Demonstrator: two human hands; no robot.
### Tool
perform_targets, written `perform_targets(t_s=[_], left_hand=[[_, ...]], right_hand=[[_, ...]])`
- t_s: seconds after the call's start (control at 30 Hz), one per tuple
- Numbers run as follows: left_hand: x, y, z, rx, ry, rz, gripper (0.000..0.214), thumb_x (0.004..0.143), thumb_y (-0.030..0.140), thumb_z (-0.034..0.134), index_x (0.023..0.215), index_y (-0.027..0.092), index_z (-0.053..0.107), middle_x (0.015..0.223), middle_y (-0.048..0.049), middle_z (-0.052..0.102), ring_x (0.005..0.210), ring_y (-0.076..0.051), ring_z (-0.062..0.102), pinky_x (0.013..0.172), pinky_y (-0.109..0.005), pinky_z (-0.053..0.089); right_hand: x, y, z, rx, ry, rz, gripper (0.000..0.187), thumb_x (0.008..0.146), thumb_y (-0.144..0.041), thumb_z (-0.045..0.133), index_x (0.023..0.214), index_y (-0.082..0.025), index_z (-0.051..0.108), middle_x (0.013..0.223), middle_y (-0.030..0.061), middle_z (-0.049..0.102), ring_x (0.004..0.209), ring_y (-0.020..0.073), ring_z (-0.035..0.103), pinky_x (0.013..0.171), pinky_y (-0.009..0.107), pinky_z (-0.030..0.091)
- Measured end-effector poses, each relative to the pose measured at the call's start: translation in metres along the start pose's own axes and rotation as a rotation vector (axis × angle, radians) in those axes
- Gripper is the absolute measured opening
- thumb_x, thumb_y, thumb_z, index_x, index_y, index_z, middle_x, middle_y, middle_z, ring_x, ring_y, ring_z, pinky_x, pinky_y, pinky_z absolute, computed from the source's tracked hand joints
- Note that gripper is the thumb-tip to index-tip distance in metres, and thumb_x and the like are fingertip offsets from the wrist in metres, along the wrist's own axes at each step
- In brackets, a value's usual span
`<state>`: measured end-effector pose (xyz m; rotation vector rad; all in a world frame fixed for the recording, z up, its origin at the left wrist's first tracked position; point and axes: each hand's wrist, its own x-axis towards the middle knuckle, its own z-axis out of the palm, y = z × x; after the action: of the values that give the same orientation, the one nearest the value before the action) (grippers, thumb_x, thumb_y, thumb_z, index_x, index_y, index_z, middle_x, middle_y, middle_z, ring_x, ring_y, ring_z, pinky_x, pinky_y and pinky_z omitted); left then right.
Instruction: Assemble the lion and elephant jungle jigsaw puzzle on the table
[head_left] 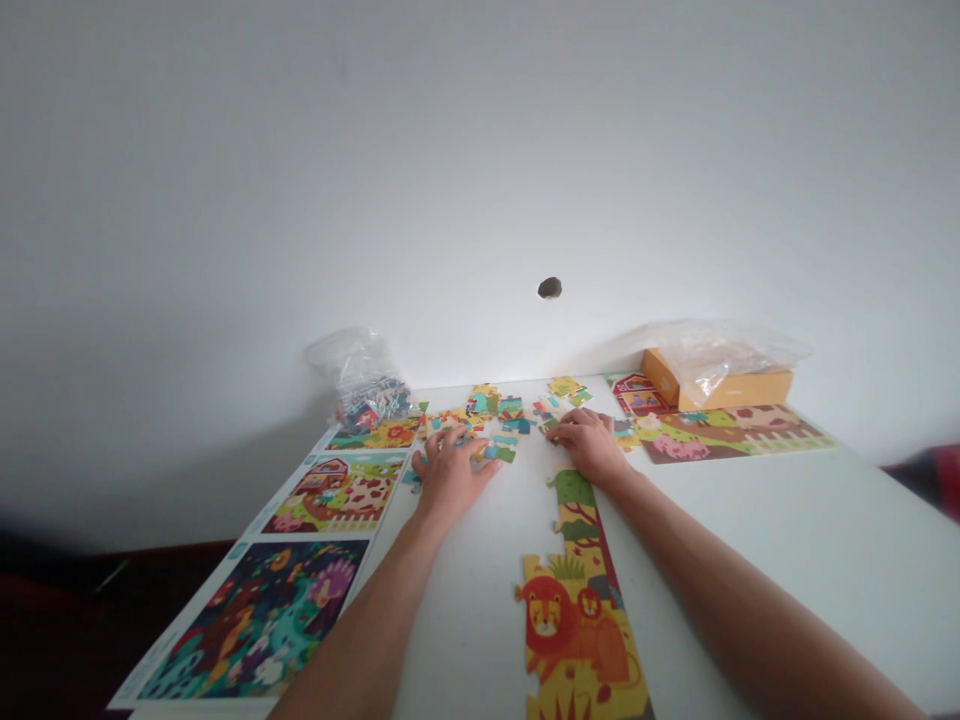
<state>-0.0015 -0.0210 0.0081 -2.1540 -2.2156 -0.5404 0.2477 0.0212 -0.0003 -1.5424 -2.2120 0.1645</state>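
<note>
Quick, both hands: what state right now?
Left hand: open, fingers spread among the loose puzzle pieces.
Right hand: fingers curled, fingertips at the loose pieces; whether it grips one cannot be told.

The light is soft and muted, a cool grey over the white table (750, 540). The wall (480, 150) behind the table is palest just above its far edge and dims higher up and outward. A broad, soft-edged shadow on the wall, left of the table's far end, suggests light from the right. The plastic bag (356, 365) at the table's far left catches small glints. Floor (60, 600) to the table's left sinks into near-black blur; a red-and-dark shape (930, 475) beyond its right edge is smeared. Puzzle pieces (504, 447) near the table's far edge look soft, and wide-angle stretching lengthens its near corners.
</note>
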Motion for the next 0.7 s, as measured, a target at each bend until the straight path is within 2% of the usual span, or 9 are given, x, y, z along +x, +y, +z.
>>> perform_targets(t_s=[0.13, 0.27, 0.37, 0.43, 0.5, 0.57, 0.7], left_hand=[[-0.0008, 0.0007, -0.0007, -0.027, 0.004, 0.003, 0.032, 0.079, 0.050, 0.069, 0.110, 0.041, 0.073, 0.142, -0.0018, 0.055, 0.133, -0.037, 0.039, 0.107, -0.066, 0.028], [-0.0012, 0.0021, -0.0010, -0.029, 0.004, 0.004, 0.030, 0.080, 0.049, 0.069, 0.108, 0.041, 0.074, 0.142, -0.0017, 0.055, 0.132, -0.037, 0.039, 0.108, -0.066, 0.027], [-0.0007, 0.0018, -0.0006, -0.028, 0.000, 0.001, 0.032, 0.080, 0.051, 0.068, 0.110, 0.041, 0.073, 0.142, -0.0017, 0.054, 0.133, -0.037, 0.038, 0.108, -0.066, 0.025], [-0.0002, 0.0011, -0.0004, -0.027, -0.001, -0.013, 0.036, 0.079, 0.054, 0.067, 0.112, 0.040, 0.072, 0.143, -0.0020, 0.054, 0.134, -0.038, 0.037, 0.108, -0.067, 0.024], [0.0004, 0.0005, -0.0005, -0.023, -0.004, -0.039, 0.041, 0.077, 0.058, 0.068, 0.112, 0.038, 0.071, 0.143, -0.0025, 0.053, 0.134, -0.039, 0.036, 0.108, -0.067, 0.024], [0.0007, 0.0003, -0.0011, -0.022, -0.011, -0.056, 0.043, 0.075, 0.059, 0.069, 0.112, 0.038, 0.071, 0.144, -0.0027, 0.053, 0.135, -0.039, 0.036, 0.108, -0.067, 0.024], [0.0011, 0.0006, -0.0024, -0.035, -0.025, -0.052, 0.040, 0.076, 0.057, 0.069, 0.111, 0.038, 0.071, 0.144, -0.0016, 0.054, 0.135, -0.039, 0.036, 0.107, -0.068, 0.024]], right_hand=[[-0.0005, 0.0017, -0.0009, 0.001, 0.017, 0.009, 0.037, 0.093, -0.016, 0.051, 0.105, -0.040, 0.075, 0.113, 0.0028, 0.065, 0.108, 0.0231, 0.051, 0.098, 0.042, 0.027], [-0.0008, 0.0011, -0.0029, -0.029, 0.025, 0.049, 0.036, 0.092, -0.017, 0.052, 0.106, -0.039, 0.075, 0.113, 0.0033, 0.063, 0.109, 0.0236, 0.050, 0.099, 0.043, 0.026], [-0.0017, -0.0018, -0.0052, -0.070, 0.081, 0.144, 0.030, 0.092, -0.034, 0.057, 0.119, -0.035, 0.069, 0.119, 0.0068, 0.061, 0.112, 0.0271, 0.049, 0.100, 0.046, 0.026], [-0.0025, -0.0035, -0.0064, -0.095, 0.108, 0.217, 0.044, 0.088, -0.052, 0.061, 0.126, -0.030, 0.064, 0.122, 0.0102, 0.059, 0.114, 0.0311, 0.048, 0.101, 0.049, 0.026], [-0.0029, -0.0041, -0.0067, -0.111, 0.101, 0.265, 0.058, 0.082, -0.062, 0.063, 0.128, -0.027, 0.061, 0.123, 0.0125, 0.059, 0.116, 0.0343, 0.047, 0.101, 0.052, 0.026], [-0.0029, -0.0038, -0.0066, -0.117, 0.085, 0.281, 0.061, 0.081, -0.062, 0.064, 0.129, -0.026, 0.060, 0.123, 0.0132, 0.060, 0.117, 0.0354, 0.047, 0.101, 0.053, 0.025], [-0.0022, -0.0024, -0.0072, -0.097, 0.071, 0.247, 0.055, 0.083, -0.056, 0.063, 0.128, -0.026, 0.060, 0.123, 0.0115, 0.063, 0.117, 0.0340, 0.048, 0.103, 0.055, 0.023]])
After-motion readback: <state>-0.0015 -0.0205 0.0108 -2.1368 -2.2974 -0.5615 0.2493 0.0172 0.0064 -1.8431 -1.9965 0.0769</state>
